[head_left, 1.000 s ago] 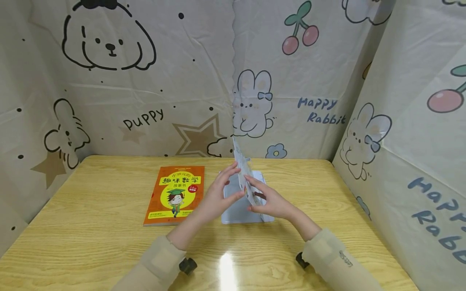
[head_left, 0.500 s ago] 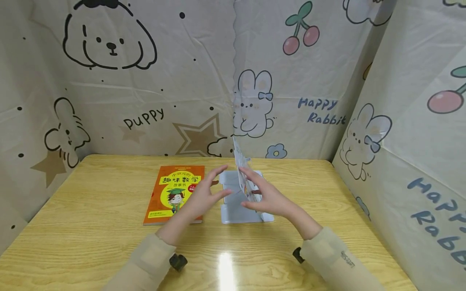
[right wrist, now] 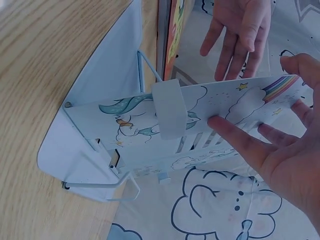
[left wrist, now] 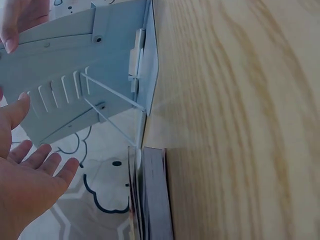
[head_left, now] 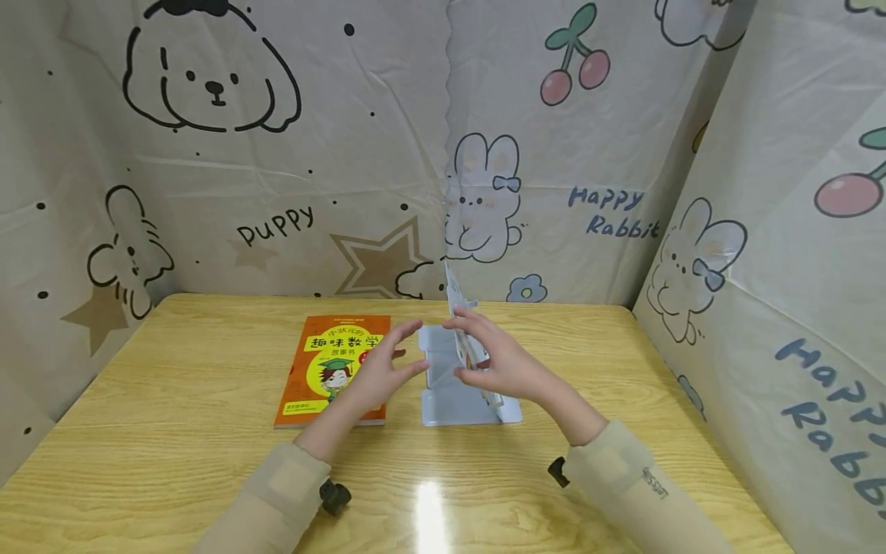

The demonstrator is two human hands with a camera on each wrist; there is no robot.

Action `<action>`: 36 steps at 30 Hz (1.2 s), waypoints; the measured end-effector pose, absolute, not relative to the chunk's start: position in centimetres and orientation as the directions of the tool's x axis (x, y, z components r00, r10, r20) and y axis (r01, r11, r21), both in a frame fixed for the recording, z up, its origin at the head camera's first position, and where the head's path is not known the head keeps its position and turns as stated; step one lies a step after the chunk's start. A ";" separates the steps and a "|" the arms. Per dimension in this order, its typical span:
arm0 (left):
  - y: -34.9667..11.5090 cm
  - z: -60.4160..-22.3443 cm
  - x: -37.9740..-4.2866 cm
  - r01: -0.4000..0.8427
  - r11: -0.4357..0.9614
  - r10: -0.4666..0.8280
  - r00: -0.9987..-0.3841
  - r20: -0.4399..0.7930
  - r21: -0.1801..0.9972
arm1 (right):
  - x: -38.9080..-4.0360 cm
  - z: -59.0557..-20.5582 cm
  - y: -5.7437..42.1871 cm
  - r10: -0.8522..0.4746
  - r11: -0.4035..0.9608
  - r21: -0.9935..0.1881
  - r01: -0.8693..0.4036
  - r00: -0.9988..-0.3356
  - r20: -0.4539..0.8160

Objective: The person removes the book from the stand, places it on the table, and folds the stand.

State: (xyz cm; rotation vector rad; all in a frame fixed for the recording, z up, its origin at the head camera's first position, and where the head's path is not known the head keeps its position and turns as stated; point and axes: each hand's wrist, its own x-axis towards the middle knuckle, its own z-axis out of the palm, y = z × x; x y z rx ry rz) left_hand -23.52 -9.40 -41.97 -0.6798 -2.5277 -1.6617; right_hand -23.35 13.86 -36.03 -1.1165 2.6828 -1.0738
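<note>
A pale blue metal book stand (head_left: 450,406) stands on the table with its back panel raised. Stars, a rainbow and a cartoon animal decorate the panel's face (right wrist: 220,102). Behind it, the left wrist view shows a wire prop (left wrist: 112,91) reaching into a row of slots. My right hand (head_left: 504,363) holds the panel near its free edge, fingers against the printed face and one digit over the edge. Left of the stand, my left hand (head_left: 377,375) hovers with fingers spread, touching nothing. Beneath and beyond it lies an orange book (head_left: 299,377), partly covered by that hand.
The wooden table (head_left: 173,400) carries the stand and the book side by side. A cloth (head_left: 388,154) printed with cartoon animals hangs behind the table and along its sides. In the left wrist view the book's page edges (left wrist: 156,195) lie close to the stand's base.
My left hand has let go of the panel and drawn back left, over the book's edge. The right hand has shifted slightly on the panel, which stays raised at about the same tilt.
</note>
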 end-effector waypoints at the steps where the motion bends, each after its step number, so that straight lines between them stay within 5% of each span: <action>1: -9.4 -42.0 -23.5 0.376 0.329 0.334 -0.904 0.265 0.866 | -23.3 -36.0 13.9 -0.638 0.498 -0.619 -0.607 -0.740 0.212; 36: -7.2 -43.0 -24.3 0.338 0.383 0.317 -0.922 0.221 0.860 | -23.4 -37.8 20.3 -0.432 0.311 -0.817 -0.486 -0.837 0.334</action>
